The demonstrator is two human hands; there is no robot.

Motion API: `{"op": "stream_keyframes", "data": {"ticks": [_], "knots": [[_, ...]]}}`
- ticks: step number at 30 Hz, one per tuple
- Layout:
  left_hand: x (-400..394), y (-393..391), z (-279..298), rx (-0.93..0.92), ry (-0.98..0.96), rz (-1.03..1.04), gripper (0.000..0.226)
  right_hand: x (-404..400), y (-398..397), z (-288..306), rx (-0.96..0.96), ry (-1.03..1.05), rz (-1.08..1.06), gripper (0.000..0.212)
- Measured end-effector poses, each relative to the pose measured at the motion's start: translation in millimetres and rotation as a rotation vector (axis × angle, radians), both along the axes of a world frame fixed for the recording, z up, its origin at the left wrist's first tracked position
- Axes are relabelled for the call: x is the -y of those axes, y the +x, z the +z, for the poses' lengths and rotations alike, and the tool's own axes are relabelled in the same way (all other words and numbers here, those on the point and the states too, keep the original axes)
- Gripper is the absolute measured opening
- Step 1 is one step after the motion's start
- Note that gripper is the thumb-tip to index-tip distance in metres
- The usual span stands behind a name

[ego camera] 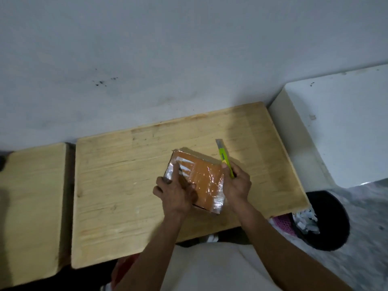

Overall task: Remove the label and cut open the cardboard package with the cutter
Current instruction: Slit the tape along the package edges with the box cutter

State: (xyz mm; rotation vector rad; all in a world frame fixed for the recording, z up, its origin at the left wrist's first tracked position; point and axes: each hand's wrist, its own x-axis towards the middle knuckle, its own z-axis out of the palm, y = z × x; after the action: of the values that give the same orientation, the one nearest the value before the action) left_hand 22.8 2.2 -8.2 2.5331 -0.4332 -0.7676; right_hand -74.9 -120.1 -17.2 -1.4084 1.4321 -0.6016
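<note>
A: What does the room offer, going from the left?

B: A second pale wooden top (31, 211) stands at the left, a narrow dark gap apart from the main wooden table (117, 185). Both are pushed against a grey-white wall (168, 49) that carries a few dark specks. To the right of the table a white box-like unit (340, 131) stands against the same wall, and near it, low on the right, a round black bin (331, 221) holds white scraps and something pink. The floor there is speckled grey.

A: And the cardboard package?

B: The cardboard package (204, 179) lies flat on the table, right of its middle, turned at an angle. It is brown, wrapped in glossy clear tape that catches the light along its edges.

A: Where are the hands?

B: The left hand (175, 192) lies on the package's left near part, fingers spread, the forefinger stretched toward the far left corner where a pale shiny patch sits. The right hand (237, 183) is at the package's right edge, closed round a yellow-green cutter (225, 159). Its blade end points away toward the wall, beyond the package's far right corner.

A: Does the blade touch the cardboard?

B: That cannot be told; the blade tip appears over bare wood.
</note>
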Motion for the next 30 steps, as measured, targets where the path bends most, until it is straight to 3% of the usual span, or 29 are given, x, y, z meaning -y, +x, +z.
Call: {"op": "stream_keyframes", "data": {"ticks": [4,11,15,19,23,30], "knots": [[6,-22,5,-0.086,0.021,0.18,0.088,38,13,3,-0.066,-0.037,0.241,0.027],[16,-49,4,-0.098,0.119,0.253,0.09,75,26,-11,-0.066,0.019,0.475,0.022],[16,-55,2,0.011,0.234,0.241,0.091,80,18,-13,-0.015,0.016,0.442,0.023],[25,-48,-3,0.044,0.186,0.215,0.094,80,-10,-1,-0.024,-0.107,0.332,0.022],[39,-33,-6,0.115,0.154,0.105,0.093,72,-48,11,-0.064,-0.083,0.364,0.01],[46,-30,-13,0.109,0.184,0.005,0.083,60,-73,18,-0.165,-0.181,0.54,0.043]]}}
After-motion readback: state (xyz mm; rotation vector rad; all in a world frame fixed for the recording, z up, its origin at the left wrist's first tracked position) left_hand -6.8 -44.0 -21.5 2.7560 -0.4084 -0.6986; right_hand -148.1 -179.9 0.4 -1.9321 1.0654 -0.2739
